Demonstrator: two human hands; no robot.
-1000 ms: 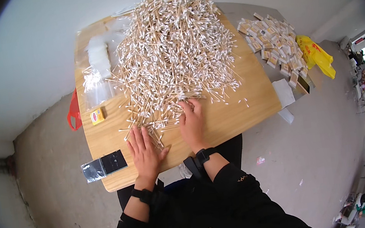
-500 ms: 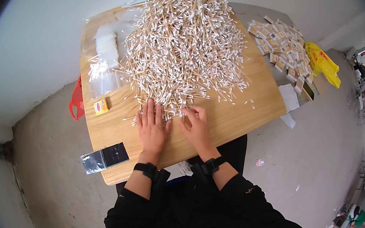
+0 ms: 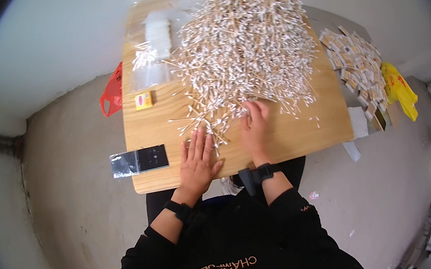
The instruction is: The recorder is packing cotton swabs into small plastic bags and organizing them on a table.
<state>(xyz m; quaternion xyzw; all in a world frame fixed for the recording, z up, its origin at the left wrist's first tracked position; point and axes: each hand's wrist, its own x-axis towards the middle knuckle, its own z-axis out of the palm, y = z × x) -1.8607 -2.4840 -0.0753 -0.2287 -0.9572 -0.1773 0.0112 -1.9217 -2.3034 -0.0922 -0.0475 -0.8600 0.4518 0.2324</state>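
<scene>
A big heap of cotton swabs (image 3: pixel 252 41), pale sticks with white tips, covers the far middle and right of a wooden table (image 3: pixel 304 138). Loose swabs spill from its near edge. My left hand (image 3: pixel 196 164) lies flat on the wood near the table's front, its fingers spread and their tips at the stray swabs. Farther right, my right hand (image 3: pixel 256 128) has its fingers curled together against the heap's near edge. Whatever its fingertips hold among the swabs is hidden.
Left of the heap are a clear plastic bag (image 3: pixel 152 77), a stack of whitish packets (image 3: pixel 159 38), a small yellow box (image 3: pixel 143 100) and a black-and-clear pouch (image 3: pixel 139 160). Many small packs (image 3: pixel 354 62) are piled right of the table beside a yellow bag (image 3: pixel 399 89). A red bag (image 3: pixel 112 94) hangs at left.
The view has shifted, so the table sits farther right and higher. My left hand has drawn back from the heap toward the front edge; my right hand has moved rightward along the heap's edge.
</scene>
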